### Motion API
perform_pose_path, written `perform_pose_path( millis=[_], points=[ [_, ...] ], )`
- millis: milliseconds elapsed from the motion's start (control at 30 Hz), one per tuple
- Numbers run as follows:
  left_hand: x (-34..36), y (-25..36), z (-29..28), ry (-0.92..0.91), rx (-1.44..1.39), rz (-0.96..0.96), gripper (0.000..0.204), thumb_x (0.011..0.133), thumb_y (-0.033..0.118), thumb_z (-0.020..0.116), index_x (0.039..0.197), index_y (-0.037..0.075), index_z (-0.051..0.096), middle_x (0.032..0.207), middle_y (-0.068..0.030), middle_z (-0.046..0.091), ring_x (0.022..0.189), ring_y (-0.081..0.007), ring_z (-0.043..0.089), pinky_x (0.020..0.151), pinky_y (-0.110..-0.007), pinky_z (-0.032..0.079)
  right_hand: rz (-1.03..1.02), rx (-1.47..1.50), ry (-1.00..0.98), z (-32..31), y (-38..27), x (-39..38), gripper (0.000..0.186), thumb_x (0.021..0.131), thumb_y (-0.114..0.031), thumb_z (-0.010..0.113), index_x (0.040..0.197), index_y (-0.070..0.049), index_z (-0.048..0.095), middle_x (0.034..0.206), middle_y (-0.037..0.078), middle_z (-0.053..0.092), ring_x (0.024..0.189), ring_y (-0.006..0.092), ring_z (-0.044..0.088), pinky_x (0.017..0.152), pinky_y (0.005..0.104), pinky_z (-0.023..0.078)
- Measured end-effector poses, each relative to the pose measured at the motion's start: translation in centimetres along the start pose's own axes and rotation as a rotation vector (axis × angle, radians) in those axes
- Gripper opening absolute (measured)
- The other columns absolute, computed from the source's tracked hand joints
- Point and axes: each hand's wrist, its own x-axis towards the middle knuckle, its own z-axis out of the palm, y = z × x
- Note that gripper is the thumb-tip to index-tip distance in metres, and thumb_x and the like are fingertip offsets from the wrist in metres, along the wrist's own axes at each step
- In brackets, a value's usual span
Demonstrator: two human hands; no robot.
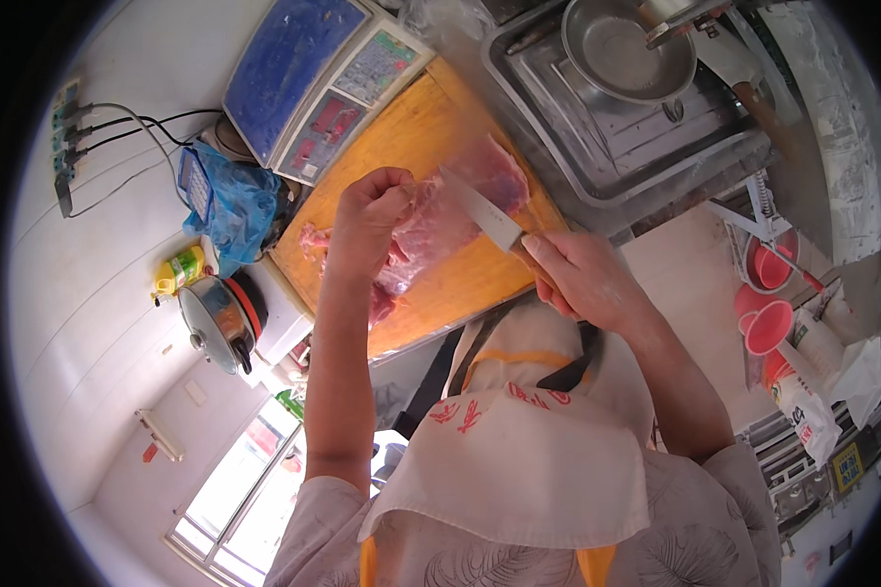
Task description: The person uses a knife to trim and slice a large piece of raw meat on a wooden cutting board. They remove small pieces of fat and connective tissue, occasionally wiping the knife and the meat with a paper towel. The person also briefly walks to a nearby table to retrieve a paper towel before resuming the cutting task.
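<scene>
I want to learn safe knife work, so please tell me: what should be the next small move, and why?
Probably turn the knife slightly away from the left hand before cutting: the right hand grips it, its blade is over the raw meat on the wooden cutting board, and its tip appears close to the curled left hand.

We see a slab of raw meat in pinks and deeper reds, veiled with whitish patches, against the yellow-orange of our cutting board. Our knife has a silver-grey blade and a brown handle. Our apron is off-white with red lettering and orange straps, over a greyish shirt patterned with darker leaf outlines. The weighing scale shows us off-white housing, a blue platform, and red and green panels. We also note a blue plastic bag, a yellow-green bottle and a pinkish-red scoop.
</scene>
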Motion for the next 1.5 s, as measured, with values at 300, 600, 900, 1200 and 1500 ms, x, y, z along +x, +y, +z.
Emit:
perform_pose_path(
  millis=[300, 600, 900, 1200, 1500],
  points=[
    [-1.4, 0.8, -0.4, -0.011, -0.093, 0.063, 0.01, 0.099, 0.003, 0.064, 0.106, -0.001, 0.07, 0.094, -0.0006, 0.065, 0.076, -0.0074, 0.051, 0.07, -0.023, 0.042, 0.037, 0.032, 0.001, 0.5, 0.4, -0.1, 0.05, 0.116, -0.039, 0.049, 0.085, -0.001, 0.061, 0.065, 0.003, 0.062, 0.052, 0.012, 0.057, 0.055, 0.0332, 0.048],
    [-1.6, 0.1, 4.1, 0.19, 0.68, 0.312, 0.023, 0.096, 0.017, 0.082, 0.109, -0.002, 0.079, 0.093, -0.0084, 0.075, 0.08, -0.0136, 0.07, 0.074, -0.03, 0.056, -0.024, -0.027, 0.055, 0.4, 1.1, 1.0, 0.047, 0.116, -0.036, 0.049, 0.088, -0.001, 0.062, 0.063, 0.004, 0.062, 0.05, 0.0132, 0.057, 0.053, 0.0344, 0.048],
    [-0.3, 1.2, 6.9, 0.236, 1.16, 0.446, 0.022, 0.084, 0.017, 0.079, 0.095, -0.002, 0.083, 0.081, -0.0193, 0.078, 0.073, -0.0286, 0.077, 0.074, -0.039, 0.061, -0.127, -0.17, 0.116, 0.9, 2.0, 0.7, 0.042, 0.117, -0.036, 0.052, 0.1, -0.002, 0.067, 0.067, 0.002, 0.061, 0.052, 0.0096, 0.054, 0.052, 0.0307, 0.046],
    [0.9, 1.1, 5.1, 0.29, 0.9, 0.105, 0.025, 0.082, 0.018, 0.077, 0.092, -0.004, 0.081, 0.072, -0.0134, 0.074, 0.066, -0.0207, 0.072, 0.066, -0.035, 0.056, -0.065, -0.07, 0.08, -0.1, 1.8, 0.2, 0.044, 0.117, -0.038, 0.051, 0.098, -0.002, 0.067, 0.066, 0.002, 0.06, 0.051, 0.0095, 0.053, 0.051, 0.0307, 0.044],
    [0.9, 1.1, 2.8, 0.119, 0.349, -0.07, 0.018, 0.09, 0.009, 0.075, 0.093, -0.008, 0.077, 0.075, -0.0015, 0.064, 0.061, -0.0078, 0.051, 0.055, -0.026, 0.037, -0.055, -0.036, 0.053, -0.1, 0.5, 0.4, 0.044, 0.117, -0.037, 0.049, 0.093, -0.002, 0.064, 0.067, 0.001, 0.06, 0.052, 0.0087, 0.053, 0.053, 0.0307, 0.044]
  ],
)
